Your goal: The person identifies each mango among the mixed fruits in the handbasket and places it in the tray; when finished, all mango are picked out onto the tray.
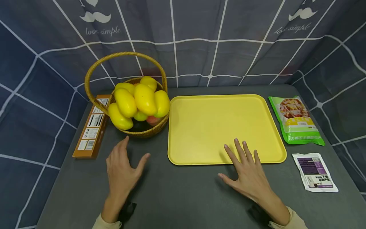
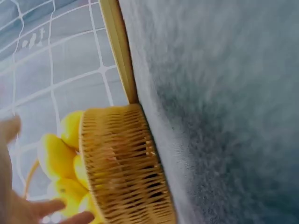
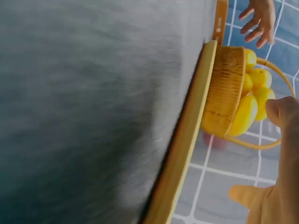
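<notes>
My left hand [image 1: 123, 168] hovers in front of the wicker basket [image 1: 148, 132], fingers straight and thumb spread, holding nothing. Yellow mango-like fruits [image 1: 144, 98] are heaped in the basket, with a reddish fruit [image 1: 154, 120] and something dark partly hidden below them. In the left wrist view the basket's woven side [image 2: 126, 163] shows beyond my fingers. Over the front edge of the yellow tray [image 1: 217, 127] my right hand [image 1: 250, 175] is held with fingers spread, gripping nothing. The tray bears no objects. From the right wrist view, thumb and fingers are apart.
Left of the basket lies a long orange-brown box [image 1: 91, 132] with white labels, partly behind the handle [image 1: 125, 54]. A green food bag [image 1: 297, 121] and a white and purple pouch [image 1: 315, 173] lie right of the tray. A dark checked curtain [image 1: 194, 57] surrounds the table.
</notes>
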Available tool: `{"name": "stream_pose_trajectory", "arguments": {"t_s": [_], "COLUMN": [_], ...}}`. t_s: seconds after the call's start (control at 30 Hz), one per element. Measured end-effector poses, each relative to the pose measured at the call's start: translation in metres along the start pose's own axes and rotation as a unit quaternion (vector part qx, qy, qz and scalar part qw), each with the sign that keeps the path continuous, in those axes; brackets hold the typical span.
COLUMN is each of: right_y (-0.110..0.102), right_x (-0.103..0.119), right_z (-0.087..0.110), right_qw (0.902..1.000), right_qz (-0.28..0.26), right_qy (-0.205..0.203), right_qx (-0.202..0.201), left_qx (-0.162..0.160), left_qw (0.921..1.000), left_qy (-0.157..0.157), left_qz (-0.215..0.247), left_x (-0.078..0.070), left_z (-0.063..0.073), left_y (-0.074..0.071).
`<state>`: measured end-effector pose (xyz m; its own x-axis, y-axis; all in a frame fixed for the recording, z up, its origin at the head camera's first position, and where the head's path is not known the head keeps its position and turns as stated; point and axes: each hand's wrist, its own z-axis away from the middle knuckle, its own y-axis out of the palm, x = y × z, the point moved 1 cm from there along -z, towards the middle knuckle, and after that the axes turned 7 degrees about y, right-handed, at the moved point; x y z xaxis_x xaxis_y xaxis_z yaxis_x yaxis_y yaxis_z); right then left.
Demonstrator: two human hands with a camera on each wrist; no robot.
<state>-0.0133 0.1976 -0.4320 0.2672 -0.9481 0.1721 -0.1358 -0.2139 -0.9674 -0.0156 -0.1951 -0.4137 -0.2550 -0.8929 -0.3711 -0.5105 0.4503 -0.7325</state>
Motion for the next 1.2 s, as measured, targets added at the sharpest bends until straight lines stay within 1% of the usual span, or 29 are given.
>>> {"name": "stream_pose_trajectory", "arguments": {"t_s": [0.1, 0.17, 0.2, 0.3, 0.4, 0.47, 0.53, 0.6, 0.67, 0.77, 0.9, 1.03, 1.1, 1.2], "right_y": [-0.003, -0.006, -0.007, -0.013, -0.020, -0.024, -0.028, -0.031, -0.032, -0.031, -0.027, -0.022, -0.020, -0.018], "right_x": [0.009, 0.016, 0.019, 0.031, 0.043, 0.052, 0.060, 0.069, 0.077, 0.089, 0.100, 0.108, 0.111, 0.116], "right_z": [-0.011, -0.018, -0.022, -0.033, -0.047, -0.057, -0.067, -0.077, -0.086, -0.100, -0.119, -0.142, -0.156, -0.179], "right_qw": [0.9995, 0.9980, 0.9967, 0.9893, 0.9794, 0.9731, 0.9675, 0.9619, 0.9567, 0.9513, 0.9471, 0.9407, 0.9339, 0.9178], "right_qz": [-0.019, -0.044, -0.060, -0.122, -0.176, -0.204, -0.223, -0.239, -0.250, -0.262, -0.275, -0.288, -0.301, -0.330], "right_qy": [-0.025, -0.045, -0.055, -0.081, -0.098, -0.107, -0.119, -0.133, -0.149, -0.162, -0.164, -0.178, -0.192, -0.220], "right_qx": [-0.009, -0.008, -0.006, 0.005, 0.011, 0.012, 0.009, 0.007, 0.005, 0.009, 0.022, 0.027, 0.026, 0.016], "left_qx": [-0.046, -0.065, -0.069, -0.068, -0.057, -0.052, -0.051, -0.053, -0.056, -0.063, -0.073, -0.080, -0.082, -0.083], "left_qw": [0.9963, 0.9905, 0.9873, 0.9754, 0.9610, 0.9518, 0.9465, 0.9435, 0.9429, 0.9450, 0.9481, 0.9485, 0.9490, 0.9499], "left_qy": [-0.058, -0.092, -0.107, -0.145, -0.182, -0.207, -0.223, -0.232, -0.232, -0.223, -0.207, -0.203, -0.201, -0.198], "left_qz": [0.045, 0.079, 0.095, 0.152, 0.200, 0.220, 0.228, 0.231, 0.232, 0.231, 0.230, 0.230, 0.229, 0.227], "left_x": [0.006, 0.009, 0.011, 0.016, 0.022, 0.026, 0.028, 0.031, 0.032, 0.036, 0.041, 0.045, 0.046, 0.047], "left_z": [-0.010, -0.016, -0.019, -0.029, -0.037, -0.040, -0.041, -0.040, -0.039, -0.037, -0.035, -0.034, -0.034, -0.034], "left_y": [0.003, 0.006, 0.008, 0.016, 0.024, 0.028, 0.031, 0.034, 0.037, 0.041, 0.046, 0.049, 0.050, 0.052]}}
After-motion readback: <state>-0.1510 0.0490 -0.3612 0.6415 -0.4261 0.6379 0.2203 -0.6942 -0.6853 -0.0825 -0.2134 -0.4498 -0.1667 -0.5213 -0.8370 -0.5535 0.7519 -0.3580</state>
